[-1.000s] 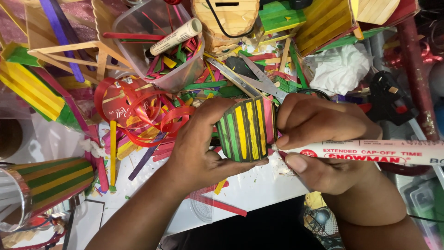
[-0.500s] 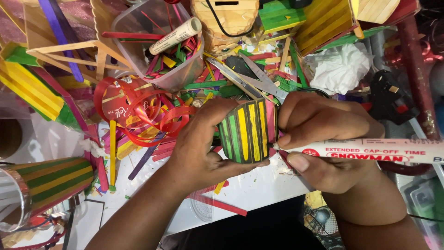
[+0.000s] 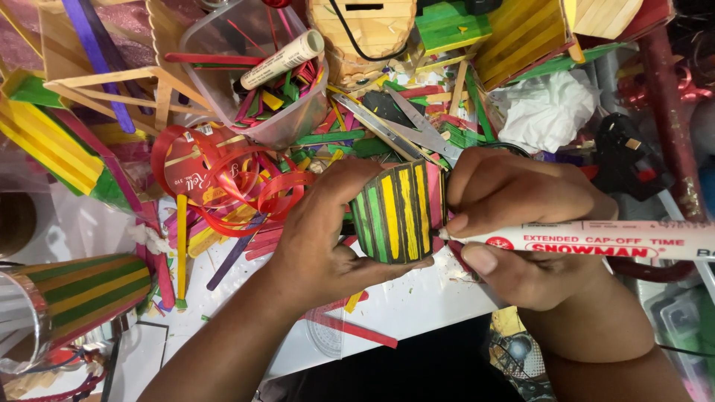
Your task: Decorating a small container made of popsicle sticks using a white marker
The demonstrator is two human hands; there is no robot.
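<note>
At the left edge of the white table (image 3: pixel 417 305) lies a cone of craft sticks (image 3: pixel 89 298) striped green, yellow and red, its narrow end in a clear cup; it looks finished. Right of it a loose coil of glossy red ribbon (image 3: pixel 223 186) sprawls over scattered flat coloured sticks, and behind that, toward the far edge, a clear plastic tub (image 3: pixel 253 67) holds more sticks and a capped white marker. Near the middle of the table, lifted above its front edge, the left hand (image 3: pixel 320 238) is curled closed round a small curved piece of craft sticks (image 3: pixel 398 212), thumb under it and fingers over the top. Its narrow slats are already coloured green, yellow and pink, and dark lines run along most seams, so the outlining seems well on; the pink slats by the right edge look like the part left. The right hand (image 3: pixel 521 223) pinches a white marker pen (image 3: pixel 588 240) between thumb and fingers, its tip touching that right edge. Behind them lie steel scissors (image 3: pixel 406 126), then crumpled white tissue (image 3: pixel 547 108) and a black glue gun (image 3: pixel 625 152).
</note>
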